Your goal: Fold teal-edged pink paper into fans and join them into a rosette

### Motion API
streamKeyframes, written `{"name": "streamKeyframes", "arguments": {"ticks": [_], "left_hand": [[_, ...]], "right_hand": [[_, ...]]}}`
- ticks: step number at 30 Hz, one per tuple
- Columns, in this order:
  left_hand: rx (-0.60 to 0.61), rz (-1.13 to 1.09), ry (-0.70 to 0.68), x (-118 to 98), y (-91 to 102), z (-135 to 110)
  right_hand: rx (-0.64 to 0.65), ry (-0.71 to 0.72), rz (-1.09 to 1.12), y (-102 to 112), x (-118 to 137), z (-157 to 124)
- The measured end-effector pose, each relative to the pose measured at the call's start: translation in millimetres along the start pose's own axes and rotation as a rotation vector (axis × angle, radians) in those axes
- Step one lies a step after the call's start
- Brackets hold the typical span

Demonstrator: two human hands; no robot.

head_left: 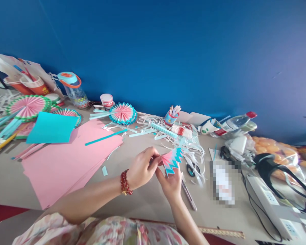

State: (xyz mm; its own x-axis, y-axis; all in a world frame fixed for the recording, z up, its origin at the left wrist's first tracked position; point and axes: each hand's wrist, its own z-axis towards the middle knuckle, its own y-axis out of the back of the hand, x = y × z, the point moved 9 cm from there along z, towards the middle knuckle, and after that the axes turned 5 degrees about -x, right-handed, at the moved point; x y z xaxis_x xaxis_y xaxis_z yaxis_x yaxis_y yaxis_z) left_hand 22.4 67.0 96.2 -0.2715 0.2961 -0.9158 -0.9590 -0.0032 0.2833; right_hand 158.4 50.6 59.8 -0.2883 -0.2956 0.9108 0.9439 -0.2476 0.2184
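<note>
A pleated paper fan [172,160], pink at its gathered end and teal along its zigzag edge, is held above the table between my two hands. My left hand [144,166], with a red bead bracelet at the wrist, pinches the gathered pink end. From below and behind, my right hand [171,183] supports the fan, its thumb near the same pinched end; some of its fingers are hidden by the paper. Just right of that hand lies a slim pinkish stick-like object [189,195]. Scissors with black and blue handles [193,169] rest among white paper strips [197,149].
Pink sheets [73,160] and a teal sheet [52,127] lie to the left. Finished paper rosettes [122,113] stand near the blue wall [153,58]. A clear bottle [234,124], a bag of orange items [275,153] and a power strip [270,197] are at right.
</note>
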Motion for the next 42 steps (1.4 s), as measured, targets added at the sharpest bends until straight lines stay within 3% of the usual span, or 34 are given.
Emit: {"name": "streamKeyframes", "arguments": {"ticks": [6,11,23,26,35,42], "left_hand": [[0.006,0.022,-0.005,-1.8,0.7,0.6],[0.033,-0.050,0.053,0.5,1.0,2.8],[0.080,-0.357,0.260,8.6,-4.5,-1.5],[0.092,-0.398,0.315,10.9,-5.1,-0.9],[0.138,-0.628,0.481,22.6,-16.2,-3.3],[0.128,-0.578,0.484,22.9,-14.4,-2.5]], "right_hand": [[-0.061,-0.066,0.139,7.6,-18.2,-5.6],[-0.079,0.089,0.010,14.7,-17.1,-4.7],[-0.008,0.545,-0.123,11.7,50.5,-2.5],[0.018,0.601,-0.149,12.0,57.9,-2.4],[0.055,0.508,-0.083,12.0,45.7,1.6],[0.004,0.153,0.183,12.8,-0.9,-1.3]]}}
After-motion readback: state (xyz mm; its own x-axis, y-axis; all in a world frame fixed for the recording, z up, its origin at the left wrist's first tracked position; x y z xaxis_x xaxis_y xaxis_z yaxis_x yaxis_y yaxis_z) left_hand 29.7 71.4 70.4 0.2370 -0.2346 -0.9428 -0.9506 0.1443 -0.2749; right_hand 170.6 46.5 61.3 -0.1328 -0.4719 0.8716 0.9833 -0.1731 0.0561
